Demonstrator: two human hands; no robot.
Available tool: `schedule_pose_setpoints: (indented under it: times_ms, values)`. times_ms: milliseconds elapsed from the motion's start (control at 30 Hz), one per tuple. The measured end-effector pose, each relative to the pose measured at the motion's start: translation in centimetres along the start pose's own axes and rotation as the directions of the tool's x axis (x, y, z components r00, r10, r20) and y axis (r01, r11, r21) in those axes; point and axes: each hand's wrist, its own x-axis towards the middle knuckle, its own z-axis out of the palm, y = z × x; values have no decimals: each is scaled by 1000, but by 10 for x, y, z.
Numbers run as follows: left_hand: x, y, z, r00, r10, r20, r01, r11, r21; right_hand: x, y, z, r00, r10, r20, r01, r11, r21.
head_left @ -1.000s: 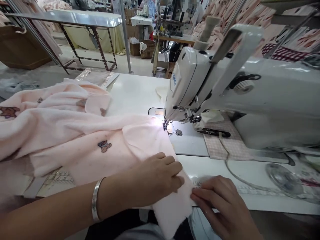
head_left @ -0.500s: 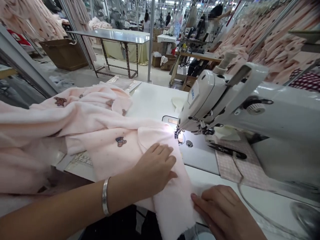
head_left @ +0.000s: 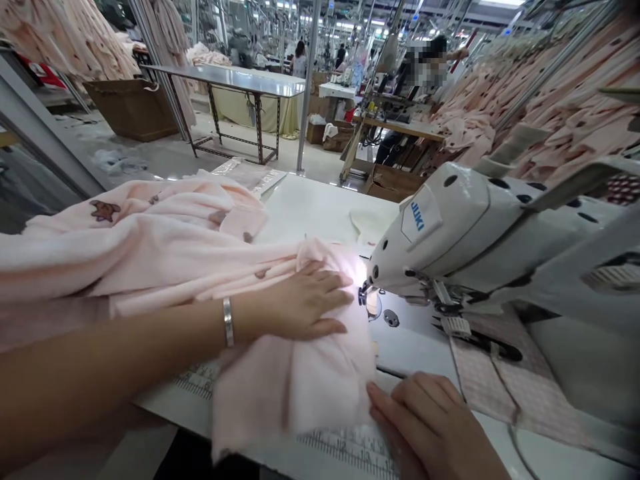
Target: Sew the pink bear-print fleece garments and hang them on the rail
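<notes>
A hand could pass over the white tabletop [head_left: 310,207] beyond the pink fleece fabric [head_left: 295,380]. To the right, the Juki sewing machine head [head_left: 440,233] blocks the way, leaving only a low gap above the needle plate [head_left: 400,327], though glare makes that gap hard to judge. The right hand [head_left: 430,427] sits just beside the plate's edge.

From here I can see a long steel-topped table [head_left: 225,79] on a dark metal frame, with a brown bin [head_left: 131,110] off to its left. Pink garments [head_left: 575,113] hang in dense rows on the right, and a co-worker [head_left: 430,70] is at a wooden surface [head_left: 405,130] in the distance. Cardboard boxes [head_left: 325,132] sit on the floor. Nearer, on the white surface [head_left: 310,213], black snips [head_left: 493,347] lie on a checked cloth [head_left: 485,380], and a printed ruler [head_left: 350,450] runs along the near edge.
</notes>
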Motion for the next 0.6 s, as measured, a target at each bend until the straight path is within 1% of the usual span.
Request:
schedule_pose_setpoints:
  times_ms: [100,200,267,333,433,500,533,567,600]
  values:
    - [16,-30,-3,998,67,-4,-67,998,22,18,15,8,999,33,3,-33,999,32]
    - [33,-52,-1,996,90,-7,-90,995,36,31,36,16,998,66,22,-66,998,15]
    - [43,-65,1,997,82,-11,-82,995,50,37,48,21,999,49,24,-48,998,-29]
    - [54,-78,2,996,84,-19,-82,994,75,41,58,27,1000,25,2,-25,998,-61]
    - [69,-97,2,996,85,-24,-82,990,114,45,64,32,999,13,-51,-17,997,-71]
    - [73,-99,3,998,58,-22,-55,990,127,45,64,30,998,-2,-62,-2,998,-68]
    - [72,-95,5,999,24,-27,-20,991,131,44,62,27,998,0,-65,-3,999,-54]
    - [66,-86,7,999,-32,-40,37,991,131,42,59,23,998,19,-57,-20,1000,-23]
    - [58,-71,9,993,-104,-58,110,985,130,40,55,17,998,44,-40,-42,999,27]
